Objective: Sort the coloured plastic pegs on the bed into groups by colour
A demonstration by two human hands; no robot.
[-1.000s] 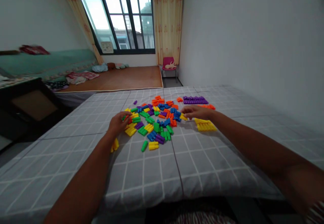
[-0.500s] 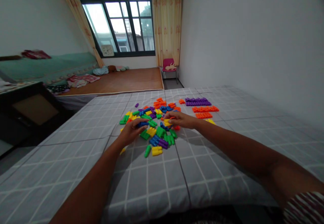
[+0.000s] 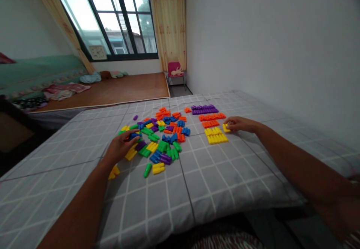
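My right hand (image 3: 240, 124) pinches a yellow plastic building block (image 3: 225, 128) between thumb and fingertips, at the right end of the sorted rows. Just left of it lie yellow blocks (image 3: 216, 136) side by side in two rows. My left hand (image 3: 121, 144) is at the left side of a mixed pile, its thumb and fingers curled around a blue building block (image 3: 135, 136). The hand partly covers nearby pieces. Around it are green blocks (image 3: 153, 137), a purple block (image 3: 140, 145) and yellow blocks (image 3: 131, 152).
Orange blocks (image 3: 211, 117) and purple blocks (image 3: 204, 109) stand in rows behind the yellow ones. Everything lies on a grey checked cloth (image 3: 168, 204). Beyond are a brown low bed (image 3: 132, 87), a pink chair (image 3: 174, 69) and a white wall (image 3: 253, 46) at right.
My right hand has moved right from the pile to the yellow rows, carrying a yellow block. My left hand has shifted slightly left with the blue block. The view has turned right.
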